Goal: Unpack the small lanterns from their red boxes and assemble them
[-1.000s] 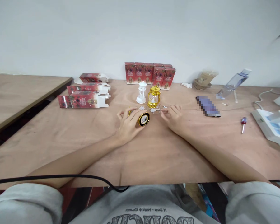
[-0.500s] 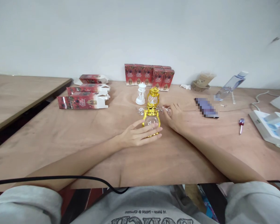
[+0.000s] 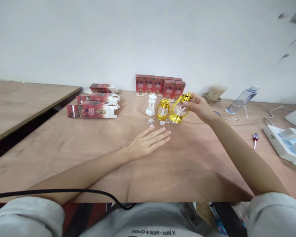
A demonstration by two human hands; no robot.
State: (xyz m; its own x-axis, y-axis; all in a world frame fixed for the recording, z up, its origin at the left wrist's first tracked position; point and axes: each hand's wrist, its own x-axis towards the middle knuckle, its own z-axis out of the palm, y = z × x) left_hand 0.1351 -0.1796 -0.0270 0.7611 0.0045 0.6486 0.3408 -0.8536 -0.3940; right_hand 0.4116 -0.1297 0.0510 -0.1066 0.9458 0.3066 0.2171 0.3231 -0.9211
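My right hand [image 3: 199, 106] grips a gold lantern [image 3: 180, 110] by its top and holds it tilted, its base leaning to the left. Just left of it, a second gold lantern [image 3: 163, 110] stands upright on the table, with a white lantern [image 3: 151, 105] beside that. Small white and clear pieces [image 3: 163, 123] lie in front of the lanterns. My left hand [image 3: 149, 143] rests open and palm down on the table, fingers stretched out to the right and a little short of those pieces; nothing is in it.
Red printed boxes [image 3: 154, 85] stand by the wall, and several opened ones [image 3: 90, 110] lie at the left. On the right are a cup [image 3: 215, 93], a tilted bottle [image 3: 243, 99], a screwdriver [image 3: 255, 141] and a white power strip [image 3: 284, 141]. A black cable [image 3: 71, 191] crosses the front edge.
The gold lantern that stood nearest me, by my left hand, is now in my right hand, farther back and to the right. My left hand no longer touches it and lies flat.
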